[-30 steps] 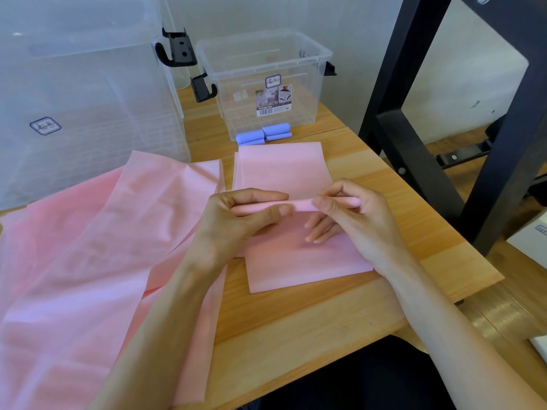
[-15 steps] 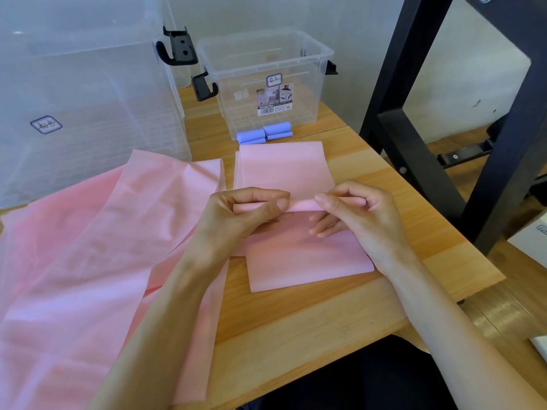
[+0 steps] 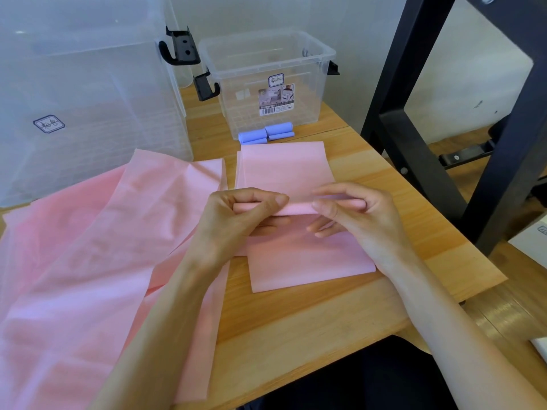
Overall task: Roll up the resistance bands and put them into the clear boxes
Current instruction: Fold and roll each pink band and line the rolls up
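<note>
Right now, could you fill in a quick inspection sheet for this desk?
Surface: wooden table, partly covered.
Job's things: pink band, half rolled; loose pink bands at the left; blue rolls against the small clear box; large clear box behind.
Clutter: nothing seen.
Hands: left hand and right hand pinch the roll's ends.
Cables: nothing seen.
Surroundings: black frame, white wall.

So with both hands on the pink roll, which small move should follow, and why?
Probably roll it one more turn away from the body: the left hand and right hand pinch a thin pink roll, and flat pink band lies unrolled beyond it.
</note>
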A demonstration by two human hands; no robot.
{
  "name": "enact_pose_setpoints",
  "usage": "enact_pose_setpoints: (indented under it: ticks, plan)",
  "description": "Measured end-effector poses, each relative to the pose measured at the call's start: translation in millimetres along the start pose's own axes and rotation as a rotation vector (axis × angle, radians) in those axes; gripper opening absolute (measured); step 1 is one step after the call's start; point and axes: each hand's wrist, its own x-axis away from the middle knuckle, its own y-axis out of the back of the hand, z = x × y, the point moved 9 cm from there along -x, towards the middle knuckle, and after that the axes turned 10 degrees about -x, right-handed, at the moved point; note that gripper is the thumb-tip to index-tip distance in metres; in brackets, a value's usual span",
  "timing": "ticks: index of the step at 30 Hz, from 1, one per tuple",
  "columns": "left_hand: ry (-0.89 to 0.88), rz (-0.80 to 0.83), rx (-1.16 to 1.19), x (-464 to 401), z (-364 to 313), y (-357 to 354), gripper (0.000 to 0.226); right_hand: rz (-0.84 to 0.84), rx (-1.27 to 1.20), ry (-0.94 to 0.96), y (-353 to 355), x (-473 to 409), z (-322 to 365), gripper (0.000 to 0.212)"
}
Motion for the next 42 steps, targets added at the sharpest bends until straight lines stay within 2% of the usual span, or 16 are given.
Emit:
enact_pose_setpoints:
  ticks: [4, 9, 11, 13, 17, 21, 24, 28, 31, 34, 37, 42]
  plan:
    - [0.009, 0.036, -0.028, 0.3, 0.7, -3.9, 0.026, -0.033, 0.018, 0.005, 4.1, 0.4, 0.6, 0.013]
    - [0.012, 0.010, 0.019, 0.4, 0.2, -1.0, 0.021, 0.026, -0.015, -0.024, -2.6, 1.4, -0.6, 0.023]
    - [0.005, 0.010, 0.015, 0.5, -0.7, 0.0, 0.023, 0.045, 0.004, -0.019, -4.0, 1.8, -0.6, 0.020]
    - [-0.008, 0.031, -0.011, 0.2, -1.7, -2.0, 0.023, 0.017, 0.011, -0.029, -0.3, 1.8, -2.1, 0.015]
    - [0.010, -0.001, -0.014, -0.7, 1.2, 0.9, 0.017, 0.021, 0.003, -0.033, -2.2, 1.8, -2.4, 0.020]
    - [-0.001, 0.013, 0.018, 0.2, -1.3, -0.2, 0.021, 0.028, 0.008, -0.024, -2.4, 1.1, -1.7, 0.018]
    - [-0.023, 0.036, 0.002, 0.5, -3.6, -2.9, 0.026, -0.012, 0.017, -0.032, 1.6, 1.1, -1.3, 0.023]
    - [-0.006, 0.013, 0.022, 1.0, -1.9, 0.7, 0.017, 0.032, -0.024, -0.035, -3.8, 1.7, -0.5, 0.024]
    - [-0.024, 0.038, 0.004, 1.6, -4.5, -2.1, 0.023, 0.018, -0.002, -0.021, -1.2, 1.6, 0.4, 0.016]
    - [-0.039, 0.046, -0.006, 1.8, -5.2, -4.7, 0.024, -0.024, -0.007, -0.031, 2.4, 1.3, 0.3, 0.020]
    - [-0.023, 0.029, 0.004, 1.4, -3.6, -2.9, 0.020, 0.004, -0.029, -0.023, -1.0, 1.0, 2.0, 0.022]
    - [-0.050, 0.084, -0.017, 3.3, -6.4, -6.7, 0.034, -0.013, -0.019, -0.008, 3.7, 2.1, 2.8, 0.014]
